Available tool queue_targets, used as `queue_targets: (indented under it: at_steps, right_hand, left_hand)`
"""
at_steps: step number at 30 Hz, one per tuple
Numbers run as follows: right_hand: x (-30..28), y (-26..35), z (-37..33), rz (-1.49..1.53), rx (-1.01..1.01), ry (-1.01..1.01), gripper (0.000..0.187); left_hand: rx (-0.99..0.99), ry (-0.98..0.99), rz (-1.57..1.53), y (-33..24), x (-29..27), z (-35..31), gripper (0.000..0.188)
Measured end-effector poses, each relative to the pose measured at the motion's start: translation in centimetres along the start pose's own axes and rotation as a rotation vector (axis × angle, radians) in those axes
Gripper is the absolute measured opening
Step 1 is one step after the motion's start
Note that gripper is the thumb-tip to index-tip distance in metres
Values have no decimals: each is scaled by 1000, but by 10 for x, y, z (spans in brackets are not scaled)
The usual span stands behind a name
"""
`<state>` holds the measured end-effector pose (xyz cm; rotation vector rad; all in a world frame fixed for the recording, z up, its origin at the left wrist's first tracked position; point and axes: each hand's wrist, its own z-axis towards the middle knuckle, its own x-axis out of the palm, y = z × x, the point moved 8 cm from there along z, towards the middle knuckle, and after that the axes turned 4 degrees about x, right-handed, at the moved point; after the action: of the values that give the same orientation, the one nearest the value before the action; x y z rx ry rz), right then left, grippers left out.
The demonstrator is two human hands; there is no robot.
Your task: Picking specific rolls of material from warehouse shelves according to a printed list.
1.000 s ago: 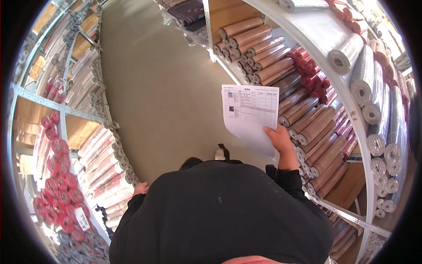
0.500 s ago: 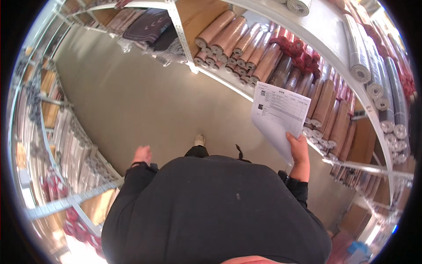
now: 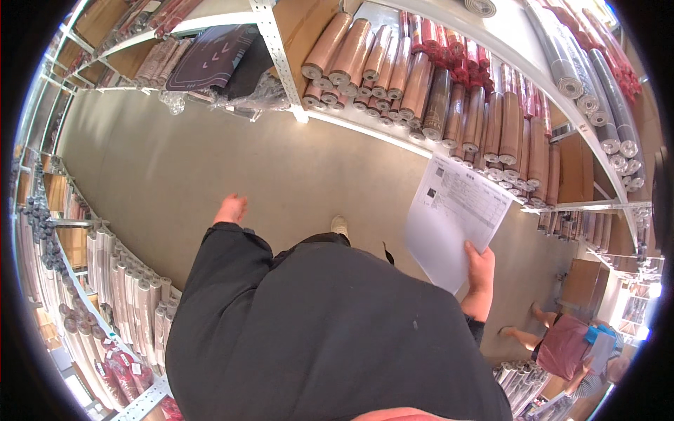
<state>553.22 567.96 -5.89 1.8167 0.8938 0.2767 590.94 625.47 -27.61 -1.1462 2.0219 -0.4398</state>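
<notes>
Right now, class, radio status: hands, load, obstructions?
Right hand grips white printed paper. Left hand apparently empty. Nothing seen blocking paper; another person lower right.

wrapped brown rolls [image 3: 328, 48] lie on a white rack [image 3: 279, 59], a dark patterned mat [image 3: 203, 63] near crumpled clear plastic [image 3: 265, 97].

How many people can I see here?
2: the wearer in black, right hand holding printed paper, and another person at lower right. Shelves may hide others.
</notes>
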Motion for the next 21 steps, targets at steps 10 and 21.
queue_targets:
  at_steps: [10, 21]
  right_hand:
    - [16, -118, -111, 156, 122, -130, 39]
    - [62, -94, -148, 234, 76, -290, 40]
  left_hand:
    - [-139, 196, 422, 141, -96, -17, 24]
    - [-28, 232, 389, -20, -69, 30, 29]
